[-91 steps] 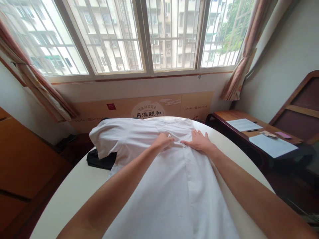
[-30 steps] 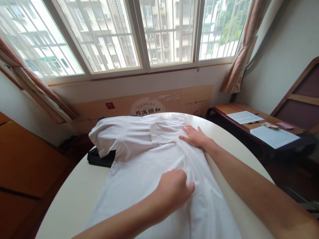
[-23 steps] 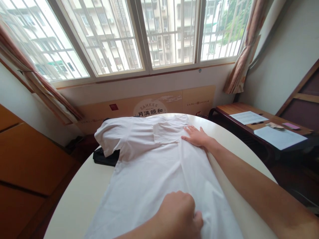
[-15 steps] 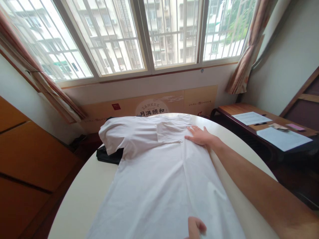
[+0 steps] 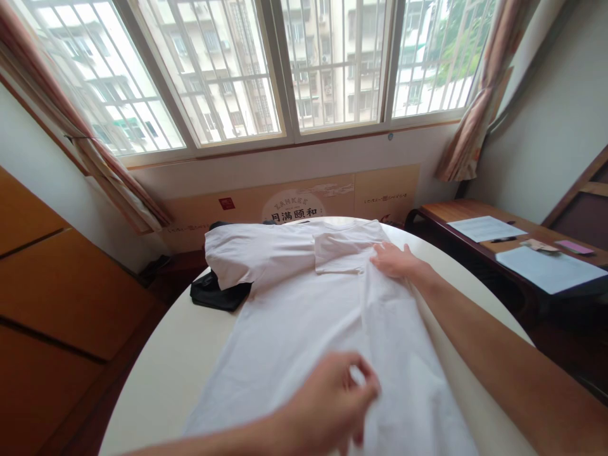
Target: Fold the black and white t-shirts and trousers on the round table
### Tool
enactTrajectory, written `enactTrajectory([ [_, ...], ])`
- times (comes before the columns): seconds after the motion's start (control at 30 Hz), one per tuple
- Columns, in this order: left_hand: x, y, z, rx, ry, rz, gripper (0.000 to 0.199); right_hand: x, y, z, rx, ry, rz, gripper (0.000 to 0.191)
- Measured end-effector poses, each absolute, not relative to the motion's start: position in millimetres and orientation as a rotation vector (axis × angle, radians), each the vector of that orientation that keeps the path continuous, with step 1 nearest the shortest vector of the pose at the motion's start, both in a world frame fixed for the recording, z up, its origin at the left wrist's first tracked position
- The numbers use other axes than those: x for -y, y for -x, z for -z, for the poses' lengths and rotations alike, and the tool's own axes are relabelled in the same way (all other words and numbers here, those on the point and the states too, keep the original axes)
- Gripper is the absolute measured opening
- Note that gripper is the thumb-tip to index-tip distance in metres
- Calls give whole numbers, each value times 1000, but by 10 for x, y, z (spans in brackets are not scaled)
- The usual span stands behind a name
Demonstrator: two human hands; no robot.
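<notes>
A white T-shirt (image 5: pixel 294 316) lies on a round white table, its body running toward me. One sleeve sticks out at the left; the right sleeve is folded inward over the chest. My right hand (image 5: pixel 393 259) rests open on the shirt's right shoulder, thumb apart, fingertips by the folded sleeve. Over the lower part of the shirt is my left hand (image 5: pixel 335 392), thumb and index finger pinched together. It is blurred, and I cannot make out anything between the fingertips. A lengthwise crease runs down the shirt's right side.
Black fabric (image 5: pixel 221 292) lies partly under the left sleeve. The table's bare rim (image 5: pixel 156 361) curves around the shirt. A wooden side table (image 5: pixel 441 211) at the right holds papers (image 5: pixel 551 267). Barred windows, curtains and a printed panel (image 5: pixel 190 212) are behind; an orange cabinet (image 5: pixel 42 278) stands left.
My left hand has come further into view and moved up and slightly left over the shirt. My right hand stays at the shoulder. The whole view has shifted slightly.
</notes>
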State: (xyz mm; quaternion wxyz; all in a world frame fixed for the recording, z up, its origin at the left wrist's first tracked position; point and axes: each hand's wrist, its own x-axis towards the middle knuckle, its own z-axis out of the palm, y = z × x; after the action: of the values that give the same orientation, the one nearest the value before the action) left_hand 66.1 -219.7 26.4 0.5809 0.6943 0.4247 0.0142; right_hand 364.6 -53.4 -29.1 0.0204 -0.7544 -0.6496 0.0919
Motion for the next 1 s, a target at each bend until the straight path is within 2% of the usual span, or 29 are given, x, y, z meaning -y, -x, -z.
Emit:
enactTrajectory([
  [0.07, 1366, -815, -402, -1123, -1821, -393, 16, 561, -3590, 289, 1988, 2348, -250, 66],
  [0.13, 528, -934, -566, -1346, -2027, -614, 26, 575, -3533, 289, 1960, 2357, -212, 66],
  [0.2, -147, -1020, -689, -1506, -2162, -603, 44, 572, -3488, 291, 1939, 2363, -173, 68],
  [0.3, -711, -1097, -711, -1434, -2205, -380, 41, 547, -3455, 302, 1918, 2369, -132, 69],
  [0.4, -892, -1130, -588, -1323, -2243, -256, 26, 521, -3449, 312, 1907, 2367, -102, 69],
  [0.5, -975, -1142, -469, -1335, -2314, -339, 12, 509, -3444, 308, 1902, 2359, -73, 69],
  [0.57, -1043, -1150, -435, -1374, -2363, -469, 14, 507, -3441, 304, 1894, 2358, -68, 69],
  [0.67, -1163, -1187, -437, -1400, -2395, -712, 31, 501, -3440, 307, 1873, 2352, -50, 69],
  [0.73, -1243, -1235, -445, -1415, -2312, -782, 32, 496, -3439, 310, 1866, 2345, -31, 68],
  [0.83, -1334, -1323, -435, -1465, -2120, -643, 18, 493, -3434, 310, 1868, 2338, -18, 66],
  [0.93, -1377, -1395, -407, -1496, -2047, -511, 27, 491, -3440, 313, 1865, 2335, -39, 67],
  [1.0, -1387, -1433, -392, -1515, -2039, -535, 18, 485, -3457, 321, 1868, 2325, -82, 69],
])
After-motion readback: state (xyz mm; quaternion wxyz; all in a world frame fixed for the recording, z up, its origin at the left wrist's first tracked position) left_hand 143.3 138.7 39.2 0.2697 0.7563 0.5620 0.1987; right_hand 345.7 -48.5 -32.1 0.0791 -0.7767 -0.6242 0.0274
